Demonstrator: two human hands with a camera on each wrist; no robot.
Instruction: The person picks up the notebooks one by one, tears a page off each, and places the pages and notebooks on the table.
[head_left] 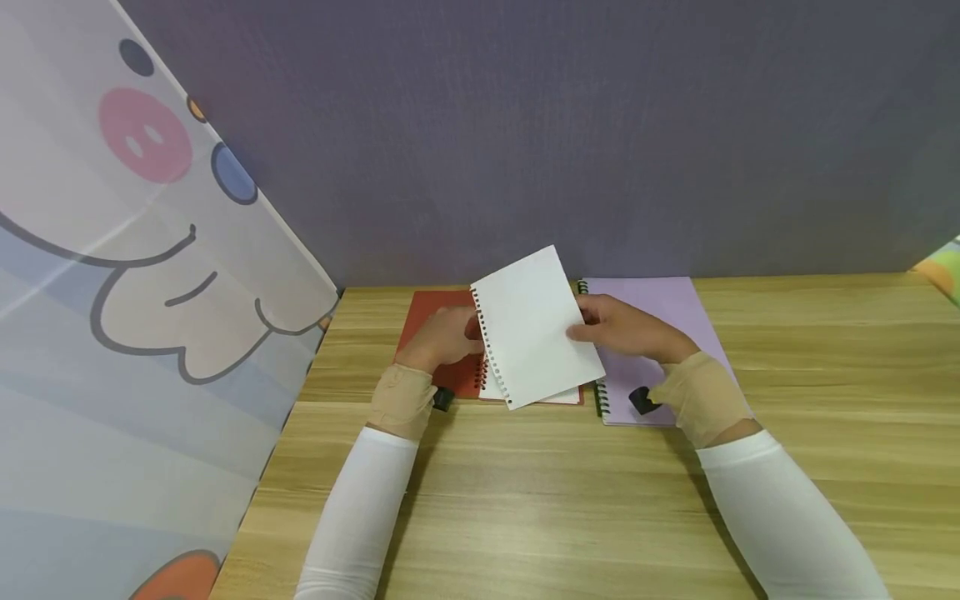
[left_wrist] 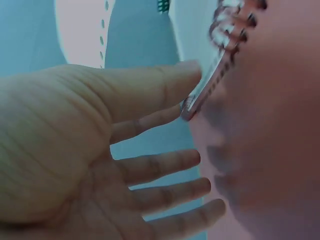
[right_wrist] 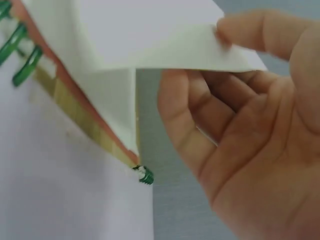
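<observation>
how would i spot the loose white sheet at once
On the wooden table, find the red notebook and purple notebook side by side. The white sheet is held over the red notebook by the right hand. Unlike those notebooks, its holed edge has no coil.

We've a loose white rectangular paper sheet (head_left: 536, 327) w/ hole-punched L edge, slanted, pinched on its R side. It's over our open red-covered spiral notebook (head_left: 461, 380), lying flat, white pgs part-hidden.
</observation>
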